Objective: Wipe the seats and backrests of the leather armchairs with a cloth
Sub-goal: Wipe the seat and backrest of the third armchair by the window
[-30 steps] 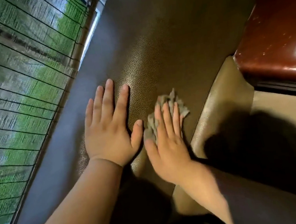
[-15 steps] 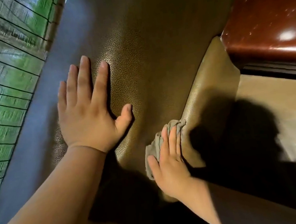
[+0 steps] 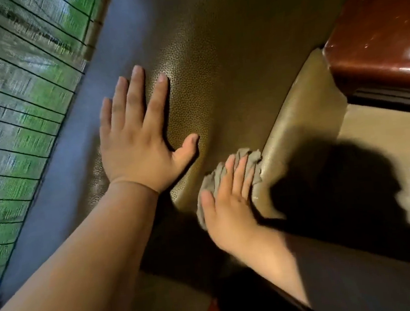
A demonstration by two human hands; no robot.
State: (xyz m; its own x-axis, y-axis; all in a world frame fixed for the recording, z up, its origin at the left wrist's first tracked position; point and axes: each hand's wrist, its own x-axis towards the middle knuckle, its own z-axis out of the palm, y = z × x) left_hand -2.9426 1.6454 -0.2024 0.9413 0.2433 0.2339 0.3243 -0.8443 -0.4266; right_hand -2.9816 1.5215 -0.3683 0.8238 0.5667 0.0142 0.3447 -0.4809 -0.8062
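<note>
Grey crumpled cloth (image 3: 229,175), pressed by flat right hand (image 3: 229,208) fingers while the left hand (image 3: 138,137) lies open on the brown leather backrest (image 3: 227,64), may slip loose.

head-worn view, looking down, close on backrest (image 3: 226,51)

Olive-brown pebbled leather backrest (image 3: 226,59), grey cloth (image 3: 225,171), glossy reddish-brown armrest (image 3: 384,42)

Blurred window screen (image 3: 13,119) at left — greenery behind — and glossy reddish-brown wooden surface (image 3: 383,35) upper right
</note>
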